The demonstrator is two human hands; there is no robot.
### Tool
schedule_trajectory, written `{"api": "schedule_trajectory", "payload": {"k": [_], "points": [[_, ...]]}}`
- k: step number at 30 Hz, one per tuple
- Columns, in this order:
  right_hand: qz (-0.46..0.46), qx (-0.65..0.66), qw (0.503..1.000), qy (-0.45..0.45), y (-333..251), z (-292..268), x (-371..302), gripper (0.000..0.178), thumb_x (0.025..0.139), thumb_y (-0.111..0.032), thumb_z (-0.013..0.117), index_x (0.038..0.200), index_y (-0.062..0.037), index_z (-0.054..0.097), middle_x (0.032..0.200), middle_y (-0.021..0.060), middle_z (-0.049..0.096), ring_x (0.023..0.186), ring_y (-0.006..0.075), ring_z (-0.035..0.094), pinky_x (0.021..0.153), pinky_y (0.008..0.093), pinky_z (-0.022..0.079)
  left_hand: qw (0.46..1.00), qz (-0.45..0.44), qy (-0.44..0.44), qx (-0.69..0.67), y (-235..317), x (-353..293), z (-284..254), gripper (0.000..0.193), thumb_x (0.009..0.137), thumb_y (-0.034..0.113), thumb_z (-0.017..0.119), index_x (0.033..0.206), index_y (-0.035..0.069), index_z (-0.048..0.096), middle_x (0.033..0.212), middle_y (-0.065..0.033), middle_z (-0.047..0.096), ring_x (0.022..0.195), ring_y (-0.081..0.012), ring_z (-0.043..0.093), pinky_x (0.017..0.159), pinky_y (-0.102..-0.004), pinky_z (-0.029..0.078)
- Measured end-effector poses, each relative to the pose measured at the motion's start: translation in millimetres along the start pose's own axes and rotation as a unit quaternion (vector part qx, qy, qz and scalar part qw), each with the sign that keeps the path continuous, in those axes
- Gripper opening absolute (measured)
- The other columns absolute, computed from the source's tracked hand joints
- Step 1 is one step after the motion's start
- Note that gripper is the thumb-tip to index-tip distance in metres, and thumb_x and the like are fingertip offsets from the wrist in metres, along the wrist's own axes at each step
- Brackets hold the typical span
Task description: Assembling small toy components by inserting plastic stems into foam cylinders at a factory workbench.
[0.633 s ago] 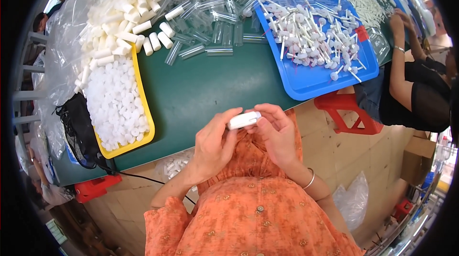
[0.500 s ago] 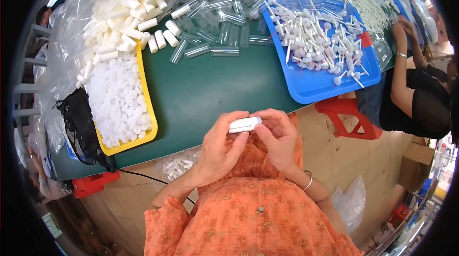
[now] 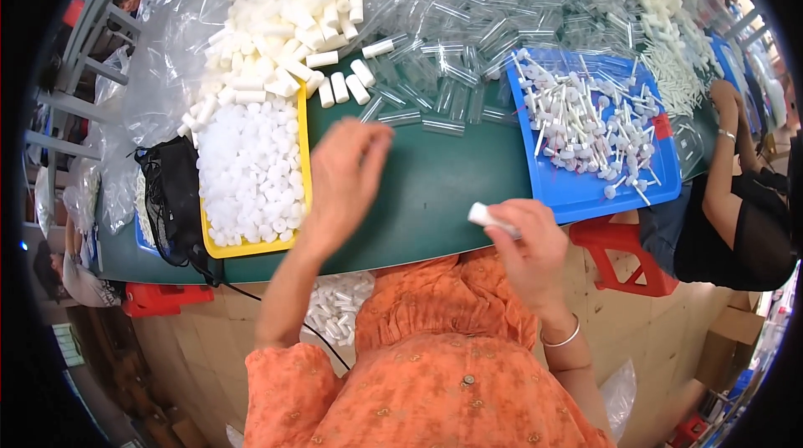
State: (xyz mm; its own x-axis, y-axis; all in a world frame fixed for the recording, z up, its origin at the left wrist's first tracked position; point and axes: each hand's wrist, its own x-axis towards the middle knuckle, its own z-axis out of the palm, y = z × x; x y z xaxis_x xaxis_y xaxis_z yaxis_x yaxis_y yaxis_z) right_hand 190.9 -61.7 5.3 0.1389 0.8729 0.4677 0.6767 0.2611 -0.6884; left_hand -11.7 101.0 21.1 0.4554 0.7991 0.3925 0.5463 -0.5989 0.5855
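My right hand (image 3: 535, 247) is closed around a short white cylinder (image 3: 487, 215), gripping it between thumb and fingers over the front part of the table. One end of the cylinder points left; the rest is hidden by my fingers. My left hand (image 3: 343, 180) is raised over the table beside the yellow tray (image 3: 308, 172), its fingers partly bent and a gap showing at the thumb, with nothing seen in it. Small white caps (image 3: 251, 172) fill that tray. Just past my left fingertips lie several loose white foam cylinders (image 3: 340, 87) and clear tubes (image 3: 443, 126).
A blue tray (image 3: 577, 207) holds white sticks with round caps. Behind are a heap of foam cylinders (image 3: 293, 21), many clear tubes (image 3: 502, 5) and plastic sheeting. A black mesh bag (image 3: 167, 197) lies left. A co-worker's arm (image 3: 724, 147) and red stool (image 3: 623, 256) are right.
My hands have parted. The left let go of the white cylinder and moved up and left toward the foam cylinders; the right carried the cylinder to the right. The view has shifted.
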Motion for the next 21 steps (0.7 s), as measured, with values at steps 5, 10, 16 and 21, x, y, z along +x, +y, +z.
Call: {"api": "schedule_trajectory", "payload": {"k": [5, 10, 16, 21], "points": [[0.077, 0.088, 0.993, 0.006, -10, -5, -2, 0.026, 0.079, 0.009, 0.067, 0.103, -0.0005, 0.066, 0.096, 0.0104, 0.062, 0.077, 0.0179, 0.061, 0.062, 0.0266, 0.050, 0.961, 0.038, -0.035, 0.271, -48, 44, 12, 0.015, 0.080, 0.012, 0.071, 0.086, 0.000, 0.065, 0.087, -0.0148, 0.058, 0.087, -0.0325, 0.056, 0.074, -0.0429, 0.047], [0.118, 0.127, 0.985, 0.006, -6, -17, -11, 0.024, 0.082, 0.006, 0.066, 0.105, -0.0008, 0.066, 0.098, 0.0084, 0.061, 0.082, 0.0164, 0.060, 0.068, 0.0248, 0.048, 0.971, 0.053, -0.017, 0.232, -28, 35, -3, 0.016, 0.080, 0.010, 0.072, 0.088, -0.001, 0.064, 0.091, -0.0163, 0.060, 0.088, -0.0321, 0.057, 0.075, -0.0384, 0.049], [0.152, 0.247, 0.957, 0.002, -10, -15, -7, 0.024, 0.084, 0.005, 0.065, 0.108, -0.0011, 0.067, 0.096, 0.0083, 0.062, 0.084, 0.0150, 0.059, 0.068, 0.0244, 0.046, 0.852, -0.187, -0.258, -0.415, 49, -40, -1, 0.020, 0.095, 0.007, 0.055, 0.114, 0.001, 0.058, 0.100, -0.0057, 0.064, 0.090, -0.0110, 0.057, 0.079, -0.0249, 0.047], [0.126, 0.228, 0.965, -0.023, -3, -9, -17, 0.024, 0.085, 0.004, 0.065, 0.108, -0.0022, 0.069, 0.093, 0.0071, 0.063, 0.080, 0.0147, 0.059, 0.066, 0.0245, 0.046, 0.844, -0.139, -0.316, -0.410, 55, -55, 14, 0.029, 0.097, 0.008, 0.053, 0.125, 0.000, 0.056, 0.101, -0.0038, 0.060, 0.088, -0.0098, 0.053, 0.077, -0.0232, 0.044]]}}
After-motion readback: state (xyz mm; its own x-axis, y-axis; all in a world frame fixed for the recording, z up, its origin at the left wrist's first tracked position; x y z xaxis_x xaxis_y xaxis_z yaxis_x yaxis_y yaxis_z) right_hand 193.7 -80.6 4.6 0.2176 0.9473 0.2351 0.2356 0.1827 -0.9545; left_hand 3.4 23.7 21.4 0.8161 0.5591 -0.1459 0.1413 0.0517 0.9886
